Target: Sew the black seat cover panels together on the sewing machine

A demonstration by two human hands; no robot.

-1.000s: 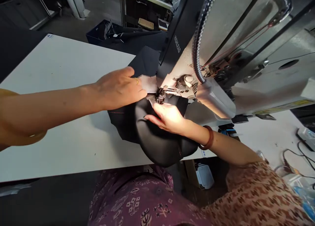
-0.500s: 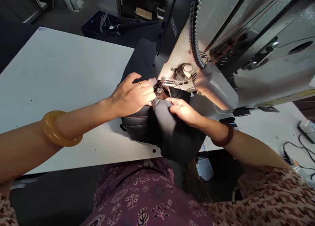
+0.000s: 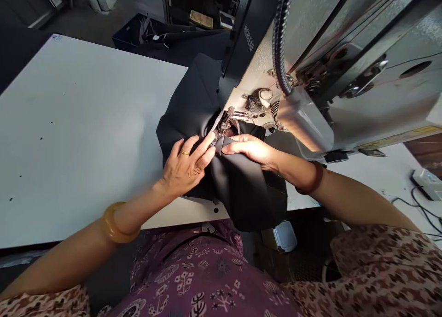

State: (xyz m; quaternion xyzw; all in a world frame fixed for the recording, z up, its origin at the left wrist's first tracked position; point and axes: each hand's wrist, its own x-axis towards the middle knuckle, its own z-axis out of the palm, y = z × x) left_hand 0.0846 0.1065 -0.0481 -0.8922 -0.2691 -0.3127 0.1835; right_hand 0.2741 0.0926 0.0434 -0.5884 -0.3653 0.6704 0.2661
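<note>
Black leather-like fabric (image 3: 193, 96) is bunched under a sewing machine (image 3: 255, 73), with folds on both sides of the lit presser foot (image 3: 225, 122). My left hand (image 3: 186, 165) lies on the fabric with its fingers stretched and apart, the index fingertip close to the left of the foot. Between thumb and fingers, my right hand (image 3: 250, 150) pinches a fold of the fabric just in front of the foot. A narrow pale strip (image 3: 217, 121) runs along the seam by the foot. The needle's tip cannot be made out.
The white table (image 3: 86, 137) spreads to the left, with small dark specks on it. A lamp head (image 3: 305, 119) hangs right of the needle area. Cables (image 3: 419, 206) lie at the far right. Behind the table stands a dark blue bin (image 3: 127, 36) holding scraps.
My left hand has moved down and towards me, its fingers now more spread on the fabric. My right hand has shifted slightly left. The fabric has turned, hiding the orange-stitched part on the left.
</note>
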